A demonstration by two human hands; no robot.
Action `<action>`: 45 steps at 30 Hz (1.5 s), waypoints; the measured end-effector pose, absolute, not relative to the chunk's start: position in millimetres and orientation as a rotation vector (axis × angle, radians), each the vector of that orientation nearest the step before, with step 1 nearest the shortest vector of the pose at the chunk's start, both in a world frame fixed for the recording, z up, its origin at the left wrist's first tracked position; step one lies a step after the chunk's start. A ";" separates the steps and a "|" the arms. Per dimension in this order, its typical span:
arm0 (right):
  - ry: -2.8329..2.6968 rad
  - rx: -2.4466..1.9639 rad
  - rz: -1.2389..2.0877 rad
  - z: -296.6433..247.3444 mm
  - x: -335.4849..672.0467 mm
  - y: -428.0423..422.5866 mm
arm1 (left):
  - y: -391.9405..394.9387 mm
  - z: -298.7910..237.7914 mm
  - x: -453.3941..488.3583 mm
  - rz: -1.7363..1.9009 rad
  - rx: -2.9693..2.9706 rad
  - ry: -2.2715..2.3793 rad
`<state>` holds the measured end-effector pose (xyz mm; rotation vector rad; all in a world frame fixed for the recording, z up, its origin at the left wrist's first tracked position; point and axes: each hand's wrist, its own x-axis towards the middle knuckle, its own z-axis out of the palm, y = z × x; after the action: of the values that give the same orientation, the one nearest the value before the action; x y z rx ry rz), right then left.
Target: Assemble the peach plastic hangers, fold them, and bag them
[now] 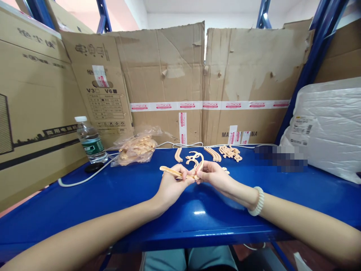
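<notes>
My left hand is closed on a flat beige strip whose rounded end points up and left. My right hand pinches a beige curved piece that arches up like a hook. The fingertips of both hands meet, and the two pieces touch or nearly touch there; the exact joint is hidden by fingers. Just behind the hands lie further curved beige pieces. Small pale round parts sit beside my right hand.
Beige strips, more curved strips and a pile of small pieces line the back of the blue table. A plastic bag of parts, a water bottle and a white cable lie left; a white wrapped package stands right.
</notes>
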<state>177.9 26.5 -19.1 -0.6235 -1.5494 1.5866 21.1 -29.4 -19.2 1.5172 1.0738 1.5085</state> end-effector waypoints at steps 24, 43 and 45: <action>-1.466 -0.747 1.518 -20.5 170.8 17.9 | -29.5 -21.8 26.5 1.461 1.275 0.913; -1.467 -0.755 1.502 -16.2 168.2 11.9 | -28.0 -20.8 25.1 1.489 1.197 1.032; -1.453 -0.743 1.522 -13.4 170.8 12.2 | -27.2 -18.8 25.1 1.526 1.195 1.027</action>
<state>170.8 12.2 -13.4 -0.7425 -1.4532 1.5218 25.1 -27.2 -18.8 1.1951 1.0273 1.5259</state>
